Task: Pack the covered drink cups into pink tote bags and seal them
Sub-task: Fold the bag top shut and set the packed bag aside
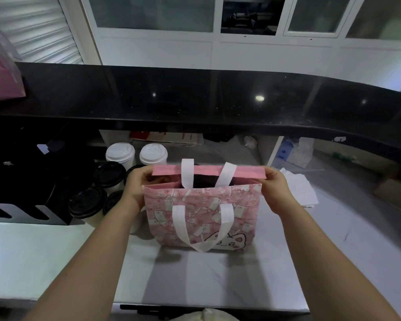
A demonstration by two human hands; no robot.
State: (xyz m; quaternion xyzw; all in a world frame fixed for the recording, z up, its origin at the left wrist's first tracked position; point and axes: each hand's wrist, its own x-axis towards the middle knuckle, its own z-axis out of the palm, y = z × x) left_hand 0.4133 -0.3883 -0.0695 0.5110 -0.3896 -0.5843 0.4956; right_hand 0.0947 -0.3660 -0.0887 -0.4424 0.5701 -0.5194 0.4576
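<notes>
A pink tote bag (202, 214) with a cartoon print and white handles stands upright on the grey counter (218, 279). Its mouth is open and something dark shows inside. My left hand (137, 179) grips the bag's left top corner, and my right hand (274, 181) grips the right top corner, both on the far pink rim. To the left of the bag stand two white-lidded cups (120, 153) (153, 154) and several black-lidded cups (109, 173) (87, 201).
A raised black ledge (195, 100) runs across behind the work area. A black rack (28, 181) sits at the left. Papers (299, 188) and a tissue box (296, 154) lie at the right. Another pink bag (0, 75) rests on the ledge's far left.
</notes>
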